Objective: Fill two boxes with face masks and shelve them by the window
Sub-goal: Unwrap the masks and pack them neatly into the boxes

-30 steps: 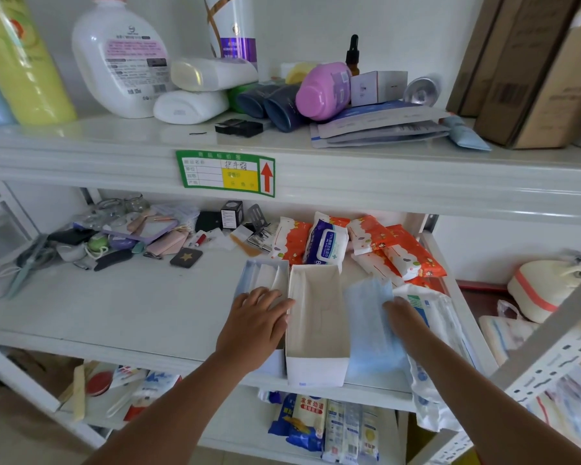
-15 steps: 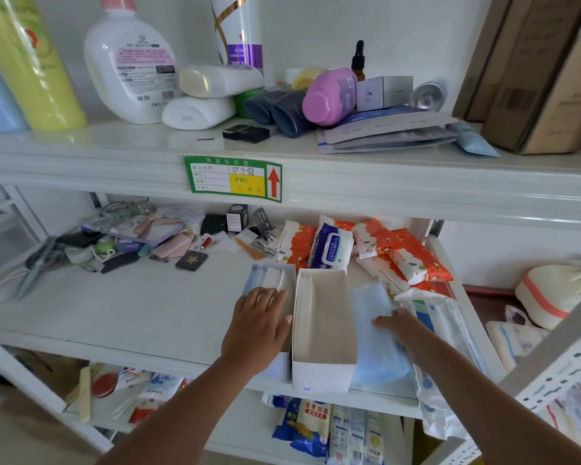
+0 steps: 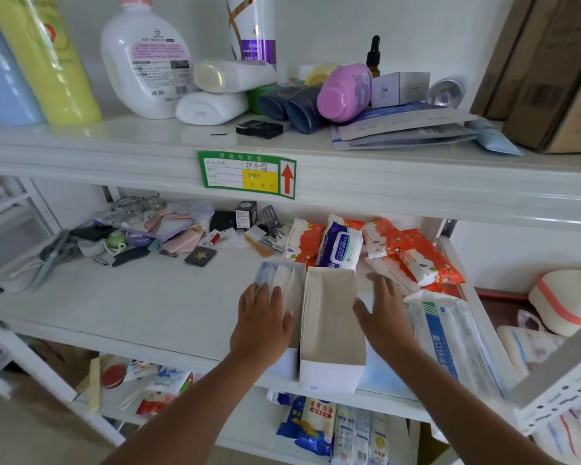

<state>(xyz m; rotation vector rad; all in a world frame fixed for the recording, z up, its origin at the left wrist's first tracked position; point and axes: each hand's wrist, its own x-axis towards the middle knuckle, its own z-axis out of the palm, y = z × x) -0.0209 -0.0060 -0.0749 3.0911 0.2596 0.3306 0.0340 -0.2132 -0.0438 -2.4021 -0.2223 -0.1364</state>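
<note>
Two boxes on the shelf: left hand point(image 3: 262, 322) rests flat, grip open, on the filled box point(image 3: 284, 286); right hand point(image 3: 383, 317), grip open and empty, hovers beside the empty box point(image 3: 329, 327). Loose masks point(image 3: 383, 374) lie under that hand; gather them flat, then slide in lengthwise.

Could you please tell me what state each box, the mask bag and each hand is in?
Left box: open-topped, masks inside.
Right box: open-topped, empty.
Mask bag: lying flat.
Left hand: resting on left box.
Right hand: open, beside right box.
</note>
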